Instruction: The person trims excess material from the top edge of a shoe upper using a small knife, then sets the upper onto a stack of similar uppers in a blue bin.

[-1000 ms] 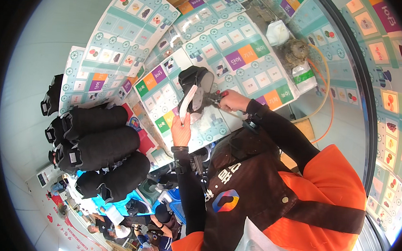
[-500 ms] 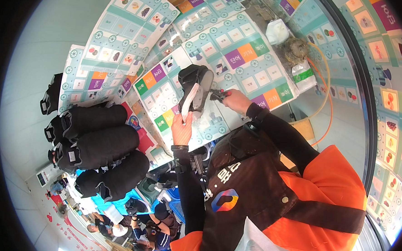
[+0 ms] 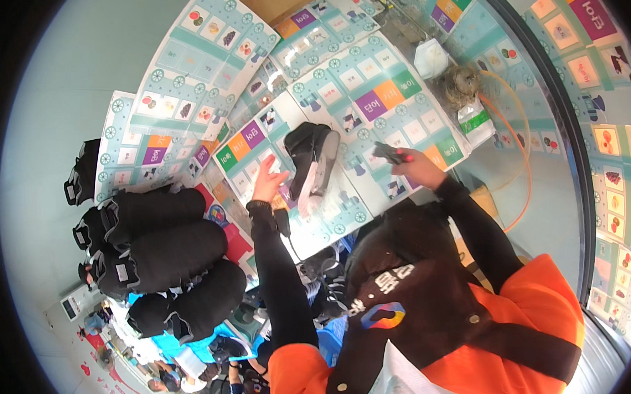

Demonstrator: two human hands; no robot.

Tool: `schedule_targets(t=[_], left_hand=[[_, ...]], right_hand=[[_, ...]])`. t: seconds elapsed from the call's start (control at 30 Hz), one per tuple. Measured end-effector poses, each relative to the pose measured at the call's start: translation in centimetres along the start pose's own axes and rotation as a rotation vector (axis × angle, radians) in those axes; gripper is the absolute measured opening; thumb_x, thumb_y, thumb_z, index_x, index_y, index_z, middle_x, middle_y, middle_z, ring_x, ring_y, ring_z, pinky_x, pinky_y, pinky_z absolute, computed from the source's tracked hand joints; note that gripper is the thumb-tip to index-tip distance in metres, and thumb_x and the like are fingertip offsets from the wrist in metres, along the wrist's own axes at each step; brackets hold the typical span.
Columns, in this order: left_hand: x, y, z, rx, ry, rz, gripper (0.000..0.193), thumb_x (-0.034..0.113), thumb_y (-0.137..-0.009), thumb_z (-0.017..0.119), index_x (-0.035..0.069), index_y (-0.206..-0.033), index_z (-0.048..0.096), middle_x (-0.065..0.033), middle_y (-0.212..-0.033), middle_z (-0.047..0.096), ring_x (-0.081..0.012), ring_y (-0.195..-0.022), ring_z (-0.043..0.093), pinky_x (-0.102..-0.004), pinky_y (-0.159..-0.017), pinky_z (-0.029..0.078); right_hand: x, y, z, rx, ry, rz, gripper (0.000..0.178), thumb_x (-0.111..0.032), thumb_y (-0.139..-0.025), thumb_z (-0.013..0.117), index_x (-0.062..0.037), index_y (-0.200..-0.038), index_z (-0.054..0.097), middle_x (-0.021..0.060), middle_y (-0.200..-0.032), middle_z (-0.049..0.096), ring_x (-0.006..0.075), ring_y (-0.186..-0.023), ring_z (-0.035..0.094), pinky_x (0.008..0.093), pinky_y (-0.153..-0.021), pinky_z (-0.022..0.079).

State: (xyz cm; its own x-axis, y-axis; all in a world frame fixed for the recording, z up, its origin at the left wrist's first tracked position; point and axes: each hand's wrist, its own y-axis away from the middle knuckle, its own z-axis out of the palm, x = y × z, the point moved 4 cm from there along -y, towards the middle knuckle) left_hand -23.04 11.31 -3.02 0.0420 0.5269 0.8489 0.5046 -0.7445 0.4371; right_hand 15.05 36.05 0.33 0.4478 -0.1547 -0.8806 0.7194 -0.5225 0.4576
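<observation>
A black shoe upper with a grey side (image 3: pixel 312 154) lies on the patterned tabletop (image 3: pixel 336 212). A pale pink strip (image 3: pixel 306 205) hangs at its near end, beside a clear crinkled bit of film. To the left of the shoe upper, my left hand (image 3: pixel 268 183) is raised with its fingers apart, holding nothing. My right hand (image 3: pixel 420 170) is closed round a dark hand tool with red on its handle (image 3: pixel 392 155). The tool sits to the right of the shoe upper, apart from it; its exact kind is too small to tell.
Rolls of stacked black shoe uppers (image 3: pixel 170 250) stand at the left. Patterned boards (image 3: pixel 194 69) rise behind. A white cup-like piece (image 3: pixel 431 58), a green-and-white packet (image 3: pixel 476 121) and an orange hose (image 3: pixel 520 165) are at the back right. People work at the lower left.
My left hand has let go of the pink strip and moved left and up, its fingers spreading. My right hand has drawn away to the right with the tool.
</observation>
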Motion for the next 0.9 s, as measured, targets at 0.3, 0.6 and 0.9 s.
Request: schedule_targets(t=[0.3,0.6,0.9], left_hand=[[3.1,-6.9,3.4,-0.263,-0.471,0.264,0.051,0.026,-0.08,0.082,0.004,-0.122,0.063,-0.013,-0.122,0.069,-0.026,-0.088,0.066,-0.0385,-0.077,0.052],[15.0,6.3,4.3,0.274,-0.633,0.526,0.025,-0.001,-0.083,0.057,0.001,-0.108,0.061,-0.0183,-0.098,0.062,-0.039,-0.093,0.064,-0.0463,-0.085,0.052],[18.3,10.4,-1.3,0.603,-0.834,0.543,0.02,0.014,-0.099,0.065,-0.001,-0.111,0.061,-0.0236,-0.109,0.062,-0.0406,-0.104,0.061,-0.0464,-0.085,0.052]], right_hand=[[-1.8,5.8,-3.6,0.122,-0.17,0.259,0.024,-0.015,-0.082,0.071,-0.0061,-0.104,0.069,-0.0017,-0.081,0.067,0.0066,-0.057,0.051,0.0256,-0.046,0.038],[-6.8,3.1,-5.4,0.147,-0.285,0.098,0.032,-0.006,-0.082,0.063,-0.0003,-0.112,0.069,0.0035,-0.091,0.071,0.0124,-0.082,0.061,0.0257,-0.078,0.047],[-6.2,-2.3,-3.2,-0.007,-0.26,-0.024,0.036,-0.009,-0.082,0.067,-0.0013,-0.117,0.068,0.0005,-0.088,0.071,0.0085,-0.066,0.056,0.0267,-0.049,0.043]])
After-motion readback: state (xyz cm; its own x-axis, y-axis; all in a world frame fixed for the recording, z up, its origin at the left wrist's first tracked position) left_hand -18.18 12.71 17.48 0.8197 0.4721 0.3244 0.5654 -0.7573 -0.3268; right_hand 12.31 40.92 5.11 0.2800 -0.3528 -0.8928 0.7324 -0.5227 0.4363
